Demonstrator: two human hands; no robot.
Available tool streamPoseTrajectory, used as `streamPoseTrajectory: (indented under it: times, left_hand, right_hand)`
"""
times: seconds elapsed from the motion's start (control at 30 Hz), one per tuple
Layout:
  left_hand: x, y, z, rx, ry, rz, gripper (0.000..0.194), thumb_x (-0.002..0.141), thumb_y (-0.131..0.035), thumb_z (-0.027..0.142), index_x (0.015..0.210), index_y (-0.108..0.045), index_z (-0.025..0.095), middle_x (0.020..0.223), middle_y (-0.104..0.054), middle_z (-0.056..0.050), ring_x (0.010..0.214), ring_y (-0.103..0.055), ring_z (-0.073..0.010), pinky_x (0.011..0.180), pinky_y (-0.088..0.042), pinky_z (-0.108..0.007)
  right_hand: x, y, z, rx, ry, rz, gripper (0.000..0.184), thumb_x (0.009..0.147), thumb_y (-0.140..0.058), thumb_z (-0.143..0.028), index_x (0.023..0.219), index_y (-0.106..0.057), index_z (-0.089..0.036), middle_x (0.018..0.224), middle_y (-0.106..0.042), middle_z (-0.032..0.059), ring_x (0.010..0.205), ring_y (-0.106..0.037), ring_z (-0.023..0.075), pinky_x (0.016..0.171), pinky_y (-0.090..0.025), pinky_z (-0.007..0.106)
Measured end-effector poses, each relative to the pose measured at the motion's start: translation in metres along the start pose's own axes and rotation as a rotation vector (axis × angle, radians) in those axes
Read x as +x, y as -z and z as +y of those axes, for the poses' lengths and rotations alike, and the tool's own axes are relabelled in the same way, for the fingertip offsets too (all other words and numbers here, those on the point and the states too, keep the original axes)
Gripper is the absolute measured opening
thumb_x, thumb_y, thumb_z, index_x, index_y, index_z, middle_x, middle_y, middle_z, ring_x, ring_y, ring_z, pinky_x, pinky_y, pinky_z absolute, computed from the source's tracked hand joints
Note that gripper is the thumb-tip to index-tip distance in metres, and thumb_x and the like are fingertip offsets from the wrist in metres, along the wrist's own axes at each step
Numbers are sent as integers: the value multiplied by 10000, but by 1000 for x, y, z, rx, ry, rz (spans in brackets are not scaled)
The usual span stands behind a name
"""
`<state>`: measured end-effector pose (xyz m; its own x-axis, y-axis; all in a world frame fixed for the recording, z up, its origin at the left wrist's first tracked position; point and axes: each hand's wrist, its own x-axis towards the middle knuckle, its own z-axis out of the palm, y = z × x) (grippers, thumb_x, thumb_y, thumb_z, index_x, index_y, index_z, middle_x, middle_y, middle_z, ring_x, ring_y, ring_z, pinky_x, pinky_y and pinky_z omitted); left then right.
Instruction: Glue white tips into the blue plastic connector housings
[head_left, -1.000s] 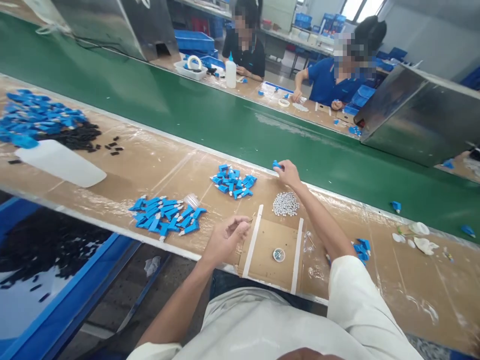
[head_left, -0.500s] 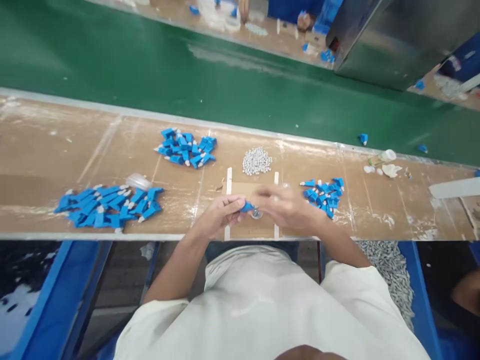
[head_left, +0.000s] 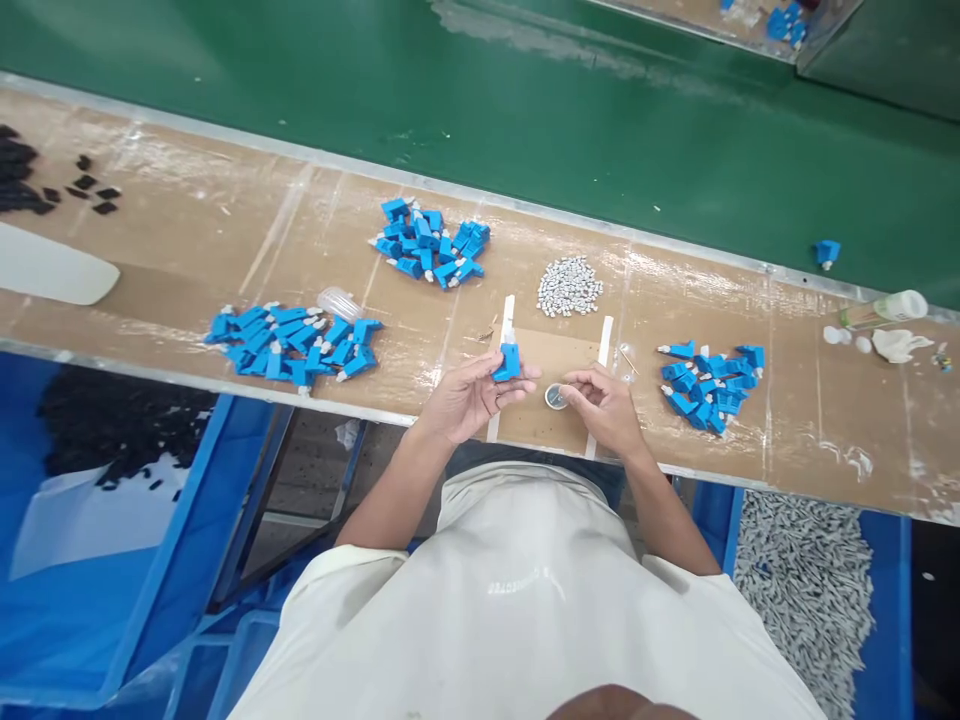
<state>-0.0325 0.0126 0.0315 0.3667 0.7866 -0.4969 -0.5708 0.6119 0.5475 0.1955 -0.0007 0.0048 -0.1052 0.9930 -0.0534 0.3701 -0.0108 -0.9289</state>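
Note:
My left hand [head_left: 469, 397] pinches a small blue plastic piece [head_left: 508, 360] upright between thumb and fingers, above a cardboard pad [head_left: 553, 360] framed by two white strips. My right hand [head_left: 604, 404] rests with its fingers curled just right of a small round tin [head_left: 556, 397] on that pad; whether it holds something thin I cannot tell. A heap of small white parts [head_left: 569, 285] lies just beyond the pad.
Piles of blue pieces lie at the left [head_left: 296, 341], the far middle [head_left: 431, 243] and the right [head_left: 711, 383]. A green conveyor belt [head_left: 480, 100] runs beyond the bench. Black bits [head_left: 45, 185], a white bottle [head_left: 49, 267] and a bin of white parts [head_left: 806, 585] surround me.
My right hand came back from the bench's far edge with a blue piece, which passed to my left hand. The view tilted down and the co-workers left the frame.

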Motion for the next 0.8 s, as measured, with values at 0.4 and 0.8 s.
streamPoseTrajectory:
  times: [0.4,0.8]
  left_hand:
    - [3,11,-6,18,-104,11,233,680,-851,241,829,-718,121,800,-677,-41,692,-605,-92,642,-515,-190]
    - [5,7,-14,70,-32,-114,360,696,-913,398,794,-691,132,764,-684,-38,692,-654,-106,639,-576,-192]
  right_hand:
    - [-4,5,-9,-422,458,-70,285,1043,-498,-289,1013,-776,-234,861,-649,86,788,-602,211,679,-461,346]
    - [-4,19,-22,-25,151,72,247,956,-665,-444,872,-757,-231,842,-712,38,703,-608,167,630,-488,318]
